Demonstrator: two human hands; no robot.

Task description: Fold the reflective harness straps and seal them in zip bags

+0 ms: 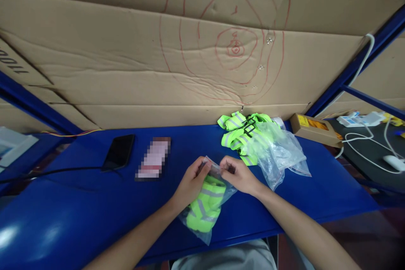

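Note:
A clear zip-lock bag [228, 194] lies near the front edge of the blue table, with a folded neon-yellow reflective vest [207, 204] inside it. My left hand [193, 181] is closed on the left end of the bag's top edge. At the right end of that same edge, my right hand [238, 174] pinches the plastic. The zip strip stretches between both hands. Beyond them lies a loose pile of neon-yellow reflective straps [237, 133] with black buckles, partly covered by several clear plastic bags [281, 152].
On the blue table [95, 215], a black phone [119, 152] with a cable lies left of a blurred-out pinkish rectangle [154, 158]. A small cardboard box [313, 128] stands at the back right. Behind is a cardboard wall [126, 59] with red rings. White cables [357, 137] lie on a dark surface at right.

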